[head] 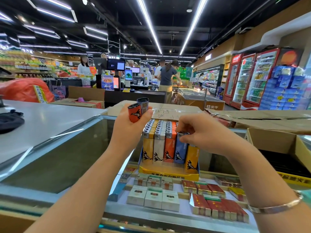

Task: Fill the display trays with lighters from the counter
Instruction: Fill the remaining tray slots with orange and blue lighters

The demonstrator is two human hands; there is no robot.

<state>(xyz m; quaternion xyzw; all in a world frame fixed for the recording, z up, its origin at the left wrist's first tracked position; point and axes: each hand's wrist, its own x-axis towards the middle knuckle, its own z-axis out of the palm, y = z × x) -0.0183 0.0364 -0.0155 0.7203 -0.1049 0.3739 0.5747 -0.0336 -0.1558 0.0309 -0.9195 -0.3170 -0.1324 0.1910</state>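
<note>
The left hand (134, 118) is raised above the glass-topped worktop (70, 148), grasping two loose lighters: an orange plastic lighter (134, 113) and a grey-blue lighter (143, 105) just behind it. The right hand (193, 130) pinches the metal top of a blue lighter (180, 148) standing in the front row of the blue-and-yellow cardboard display tray (168, 173), which sits on the worktop packed with upright lighters.

I see glossy plastic lighters (159, 145) with metal caps in a printed card tray (168, 173), on a smooth glass surface (70, 158), with matt cardboard (262, 117) behind.
</note>
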